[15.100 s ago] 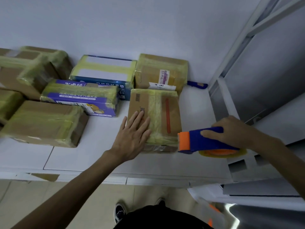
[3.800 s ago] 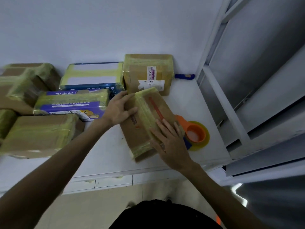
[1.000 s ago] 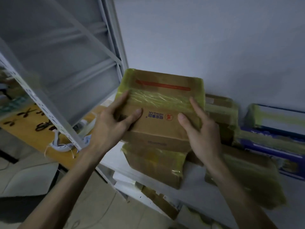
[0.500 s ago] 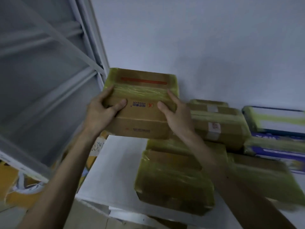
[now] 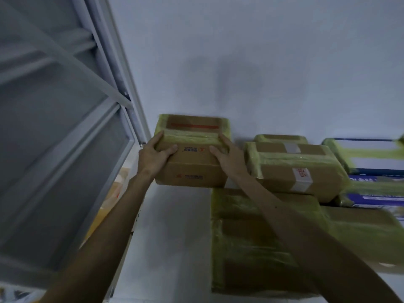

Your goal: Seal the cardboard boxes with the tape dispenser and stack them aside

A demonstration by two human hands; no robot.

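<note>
Sealed box: the cardboard box point(image 5: 192, 169), wrapped in yellowish tape with a red strip on top, sits at the back left corner of the white table point(image 5: 170, 237). Its far side is at the wall point(image 5: 240, 62).
Your left hand: your left hand point(image 5: 156, 156) grips the box's left end, fingers curled over the top edge and thumb on the near face.
Your right hand: your right hand point(image 5: 229, 159) holds the right end the same way, thumb pointing inward across the near face.
Change in half a second: you were holding the box up in the air in front of the wall; now its lower edge meets the table top, further back.
Change over four seconds: you were handling it among the other boxes beside the dispenser; you have since carried it to this corner.
Neighbours: a taped box point(image 5: 293, 169) stands just right of yours, close to your right wrist. A large wrapped box point(image 5: 240, 248) lies nearer you, under your right forearm.
Far right: a blue-and-white box point(image 5: 369, 154), blurred.
Left side: a grey metal shelf frame point(image 5: 65, 127) rises beside the corner.
</note>
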